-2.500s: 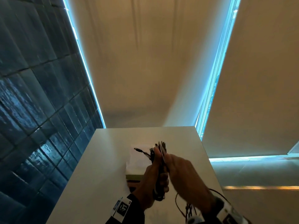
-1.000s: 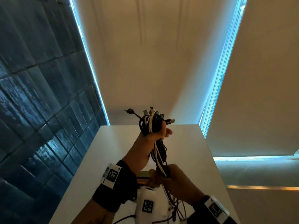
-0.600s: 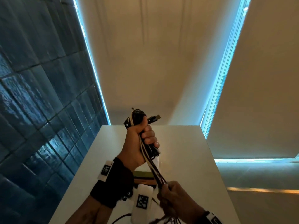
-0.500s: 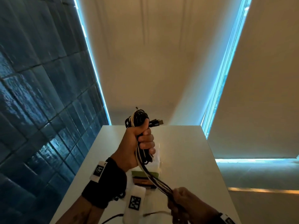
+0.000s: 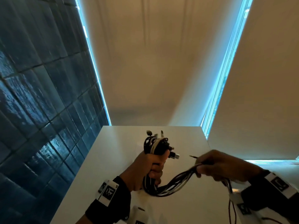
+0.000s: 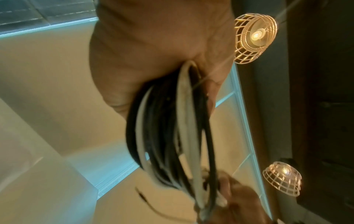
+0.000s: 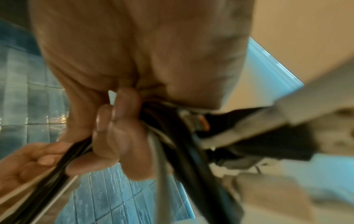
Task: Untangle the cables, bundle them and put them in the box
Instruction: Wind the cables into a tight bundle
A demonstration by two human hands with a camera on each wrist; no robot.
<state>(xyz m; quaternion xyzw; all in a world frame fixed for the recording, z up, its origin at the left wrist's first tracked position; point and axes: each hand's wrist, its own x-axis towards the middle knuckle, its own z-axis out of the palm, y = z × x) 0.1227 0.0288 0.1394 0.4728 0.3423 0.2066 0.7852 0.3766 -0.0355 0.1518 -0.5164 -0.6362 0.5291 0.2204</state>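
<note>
A dark blue tiled wall (image 5: 40, 94) is seen along the left side, and pale window blinds (image 5: 153, 62) edged with blue light fill the far and right sides. The white counter (image 5: 113, 159) is bounded by the tiled wall on its left and by the blinds at its far edge; bare surface is left open on its left and far parts. Above the counter, the bundle of black and white cables (image 5: 156, 145) is held upright in the left hand (image 5: 145, 167), whose grip is closed in a fist around the middle of the bundle, with several plug ends sticking out at the top. From under this fist the strands sag in a loop just above the counter and rise to the right hand (image 5: 226, 167), whose grip is closed on the gathered strands, well apart from the left hand; one thin plug tip projects beyond its fingers. Loose ends are trailed down past the right wrist and are cut off by the lower edge of the head view. The box cannot be made out in any view. White wrist-worn devices with printed markers are partly cropped at the bottom. Both wrist views are blurred; in the left one, two caged lamps (image 6: 255, 37) are seen.
</note>
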